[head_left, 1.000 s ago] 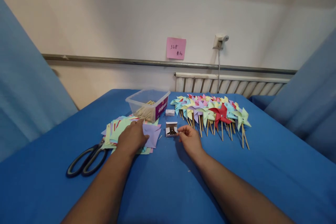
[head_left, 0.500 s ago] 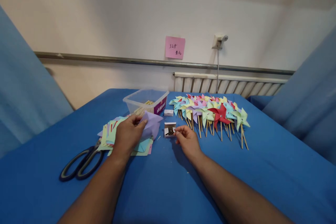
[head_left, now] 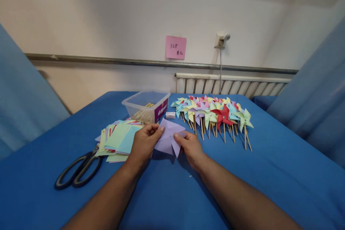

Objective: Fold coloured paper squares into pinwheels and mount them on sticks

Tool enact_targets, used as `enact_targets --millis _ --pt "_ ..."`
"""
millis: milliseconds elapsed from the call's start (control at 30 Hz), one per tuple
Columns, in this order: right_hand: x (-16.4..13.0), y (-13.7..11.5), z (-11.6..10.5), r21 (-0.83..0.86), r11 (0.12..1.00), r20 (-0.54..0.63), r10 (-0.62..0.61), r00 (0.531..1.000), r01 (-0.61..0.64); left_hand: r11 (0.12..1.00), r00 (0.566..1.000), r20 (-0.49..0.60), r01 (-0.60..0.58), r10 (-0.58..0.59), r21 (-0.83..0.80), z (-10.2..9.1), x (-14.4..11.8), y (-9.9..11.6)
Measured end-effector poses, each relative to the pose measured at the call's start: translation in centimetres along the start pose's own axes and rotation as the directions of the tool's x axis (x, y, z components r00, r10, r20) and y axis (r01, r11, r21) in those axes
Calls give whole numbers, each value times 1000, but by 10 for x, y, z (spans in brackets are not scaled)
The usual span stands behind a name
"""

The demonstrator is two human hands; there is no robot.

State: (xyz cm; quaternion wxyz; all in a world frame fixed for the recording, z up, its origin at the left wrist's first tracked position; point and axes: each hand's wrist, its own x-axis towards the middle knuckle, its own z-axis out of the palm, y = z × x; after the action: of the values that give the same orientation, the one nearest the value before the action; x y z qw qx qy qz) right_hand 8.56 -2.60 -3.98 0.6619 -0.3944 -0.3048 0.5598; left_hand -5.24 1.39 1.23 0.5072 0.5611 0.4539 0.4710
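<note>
A cut purple paper square (head_left: 169, 137) is held above the blue table (head_left: 269, 172) between both hands. My left hand (head_left: 144, 143) pinches its left edge with thumb and fingers. My right hand (head_left: 190, 146) grips its lower right flap. The paper hides the small open box of pins seen earlier. A stack of coloured paper squares (head_left: 118, 140) lies just left of my left hand.
Black scissors (head_left: 77, 170) lie at the left front. A clear plastic tub of wooden sticks (head_left: 147, 106) and a small white box (head_left: 170, 115) stand behind the hands. Several finished paper pinwheels (head_left: 215, 115) on sticks lie to the right. Blue curtains flank the table.
My left hand lifted the purple sheet off the stack and carried it right. My right hand left the pin box and took hold of the sheet's other side.
</note>
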Motion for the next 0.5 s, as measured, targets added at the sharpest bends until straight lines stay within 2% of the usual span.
enact_targets --millis 133,267,367,500 --pt "1 -2 1 109 993 -51 -33 998 38 946 981 154 161 -121 -282 5 -5 -6" --pt "0 -4 1 132 989 -59 -58 997 65 898 946 279 261 -165 -355 10 -8 -10" --pt "-3 -8 3 114 991 -49 -62 997 68 890 949 270 260 -164 -374 12 -9 -12" --pt "-5 -11 4 -29 994 -100 -108 989 106 884 964 213 236 -160 -404 12 -9 -10"
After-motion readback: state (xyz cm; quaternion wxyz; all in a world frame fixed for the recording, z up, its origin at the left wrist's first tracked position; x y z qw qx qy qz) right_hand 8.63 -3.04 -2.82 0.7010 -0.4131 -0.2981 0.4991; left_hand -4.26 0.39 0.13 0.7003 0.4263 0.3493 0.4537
